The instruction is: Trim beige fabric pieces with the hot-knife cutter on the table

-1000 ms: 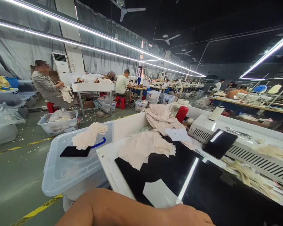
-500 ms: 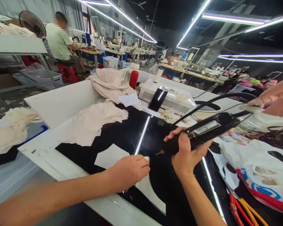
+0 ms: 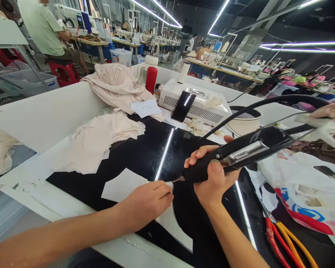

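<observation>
A pale flat piece (image 3: 120, 188), fabric or thin sheet, lies across the black work surface (image 3: 145, 149). My left hand (image 3: 149, 203) rests over its middle, fingers pinched together on its raised edge. My right hand (image 3: 214, 175) is wrapped round a black corded hand tool (image 3: 240, 152) with a metal lever along its body. Its thin coppery tip points left, very close to the pinched edge; whether they touch I cannot tell. Farther right, another person's hand (image 3: 331, 109) is by the cord and a crumpled whitish thing (image 3: 315, 128).
Stacked pale fabric pieces (image 3: 100, 141) lie at left. A phone (image 3: 183, 106) leans on a white vented box (image 3: 195, 98), near a red bottle (image 3: 151, 79). Red-and-yellow-handled cutters (image 3: 284, 238) and a plastic bag (image 3: 304, 190) lie right. A seated person (image 3: 41, 29) is behind.
The tool in my right hand has come left, bringing its tip close to my left fingers. My left hand keeps its pinch on the pale piece. The view has tilted down slightly.
</observation>
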The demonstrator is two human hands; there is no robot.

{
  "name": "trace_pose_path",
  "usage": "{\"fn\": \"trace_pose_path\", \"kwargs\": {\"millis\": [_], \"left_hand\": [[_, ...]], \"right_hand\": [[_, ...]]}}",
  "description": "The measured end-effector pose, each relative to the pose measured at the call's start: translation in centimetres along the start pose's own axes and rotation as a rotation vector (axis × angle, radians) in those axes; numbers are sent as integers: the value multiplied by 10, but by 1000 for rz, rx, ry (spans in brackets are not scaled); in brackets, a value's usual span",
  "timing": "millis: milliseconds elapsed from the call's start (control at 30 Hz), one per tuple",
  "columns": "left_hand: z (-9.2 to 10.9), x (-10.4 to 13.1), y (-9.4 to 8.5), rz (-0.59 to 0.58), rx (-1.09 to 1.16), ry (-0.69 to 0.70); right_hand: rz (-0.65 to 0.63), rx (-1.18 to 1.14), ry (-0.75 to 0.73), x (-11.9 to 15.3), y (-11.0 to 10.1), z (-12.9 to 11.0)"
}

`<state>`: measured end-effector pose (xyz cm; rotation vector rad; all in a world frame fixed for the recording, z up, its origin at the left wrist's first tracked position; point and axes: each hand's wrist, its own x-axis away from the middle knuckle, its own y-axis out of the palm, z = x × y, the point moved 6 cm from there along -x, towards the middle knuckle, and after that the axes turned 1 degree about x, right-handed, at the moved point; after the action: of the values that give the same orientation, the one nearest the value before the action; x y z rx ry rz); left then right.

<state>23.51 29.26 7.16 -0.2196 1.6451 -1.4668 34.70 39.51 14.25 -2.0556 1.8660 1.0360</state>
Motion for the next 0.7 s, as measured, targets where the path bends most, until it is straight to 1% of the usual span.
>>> {"fn": "trace_pose_path", "kwargs": {"millis": [167, 367, 500, 700], "left_hand": [[1, -1, -1, -11, 37, -14], [1, 0, -2, 29, 90, -23], [0, 0, -1, 6, 93, -45], [1, -1, 0, 1, 67, -22]], "right_hand": [[26, -21, 29, -3, 2, -3], [9, -43, 27, -3, 2, -2], [1, -48, 13, -5, 2, 0], [9, -60, 30, -7, 3, 3]]}}
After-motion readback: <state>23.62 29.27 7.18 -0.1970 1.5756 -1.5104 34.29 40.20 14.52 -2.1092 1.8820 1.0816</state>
